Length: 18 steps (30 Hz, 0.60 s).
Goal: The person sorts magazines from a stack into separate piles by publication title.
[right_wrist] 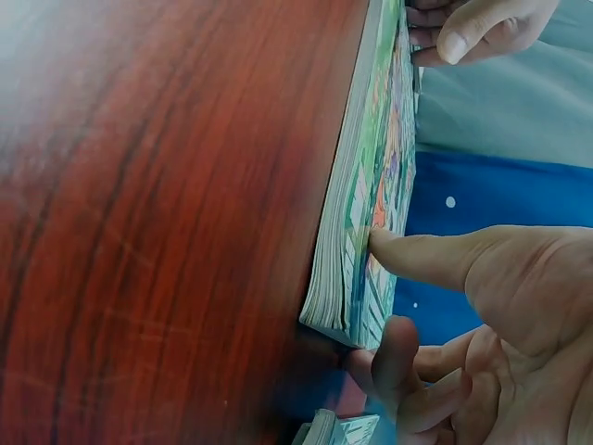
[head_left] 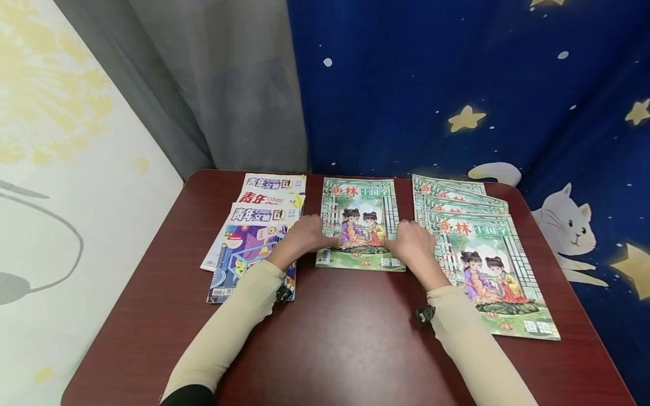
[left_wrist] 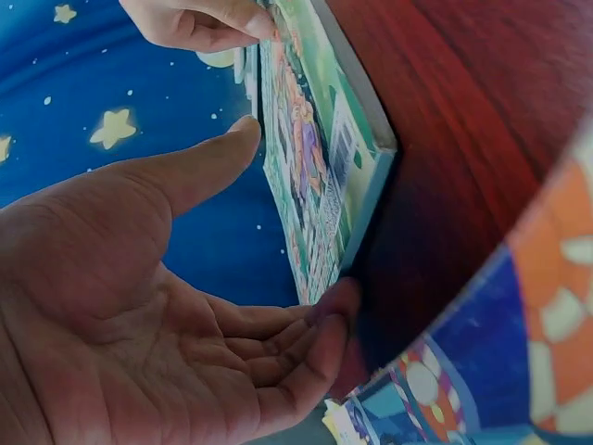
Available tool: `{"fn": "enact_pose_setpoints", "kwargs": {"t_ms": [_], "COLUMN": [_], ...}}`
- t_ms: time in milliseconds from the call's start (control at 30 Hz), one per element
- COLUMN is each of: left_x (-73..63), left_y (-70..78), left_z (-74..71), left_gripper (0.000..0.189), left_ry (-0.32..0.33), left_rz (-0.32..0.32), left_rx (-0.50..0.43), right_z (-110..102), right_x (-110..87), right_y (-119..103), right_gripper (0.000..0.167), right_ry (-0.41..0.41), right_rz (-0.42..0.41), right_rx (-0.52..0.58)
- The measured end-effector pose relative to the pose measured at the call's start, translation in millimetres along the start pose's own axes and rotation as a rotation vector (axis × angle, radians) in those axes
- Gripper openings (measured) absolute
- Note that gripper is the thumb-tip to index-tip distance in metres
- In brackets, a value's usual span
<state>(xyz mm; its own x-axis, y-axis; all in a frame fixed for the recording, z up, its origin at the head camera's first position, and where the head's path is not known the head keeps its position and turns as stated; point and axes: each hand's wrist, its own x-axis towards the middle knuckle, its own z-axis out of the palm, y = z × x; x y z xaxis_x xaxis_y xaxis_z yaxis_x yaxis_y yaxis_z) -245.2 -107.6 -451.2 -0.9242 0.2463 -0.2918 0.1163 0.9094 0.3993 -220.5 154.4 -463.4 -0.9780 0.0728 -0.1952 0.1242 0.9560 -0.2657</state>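
Note:
A green magazine [head_left: 361, 223] with two cartoon children on its cover lies at the middle of the table, between both hands. My left hand [head_left: 306, 234] is at its left edge. In the left wrist view, the left thumb [left_wrist: 208, 167] stretches above the cover, apart from it, while the fingertips [left_wrist: 338, 301] rest at the edge. On the opposite side, my right hand [head_left: 415, 246] holds the right edge. Its thumb [right_wrist: 408, 255] presses on the cover and its curled fingers [right_wrist: 398, 362] sit low against the side, partly hidden.
Three overlapping magazines [head_left: 244, 248] with white mastheads lie on the left, partly under the left forearm. Several green magazines [head_left: 500, 276] overlap on the right, beside the right forearm. The dark red table [head_left: 350, 338] backs onto grey [head_left: 254, 84] and blue curtains [head_left: 396, 84].

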Motion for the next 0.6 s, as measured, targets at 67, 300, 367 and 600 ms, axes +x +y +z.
{"fn": "enact_pose_setpoints", "kwargs": {"t_ms": [67, 300, 367, 600], "left_x": [5.5, 23.4, 26.5, 31.9], "left_y": [0.9, 3.6, 3.1, 0.0], "left_z": [-0.1, -1.9, -2.2, -6.2], "left_gripper": [0.055, 0.049, 0.048, 0.052], "left_ry": [-0.007, -0.029, -0.046, -0.085], "left_rz": [-0.003, -0.018, -0.038, -0.087], "left_rx": [0.006, 0.053, 0.077, 0.128], "right_z": [-2, -7, -8, -12], "right_x": [-0.4, 2.6, 4.4, 11.1], "right_y": [0, 1, 1, 1], "right_gripper": [0.052, 0.056, 0.055, 0.048], "right_ry": [-0.01, -0.076, -0.099, -0.16], "right_rz": [0.005, 0.027, 0.029, 0.035], "right_rx": [0.0, -0.008, -0.006, 0.009]}}
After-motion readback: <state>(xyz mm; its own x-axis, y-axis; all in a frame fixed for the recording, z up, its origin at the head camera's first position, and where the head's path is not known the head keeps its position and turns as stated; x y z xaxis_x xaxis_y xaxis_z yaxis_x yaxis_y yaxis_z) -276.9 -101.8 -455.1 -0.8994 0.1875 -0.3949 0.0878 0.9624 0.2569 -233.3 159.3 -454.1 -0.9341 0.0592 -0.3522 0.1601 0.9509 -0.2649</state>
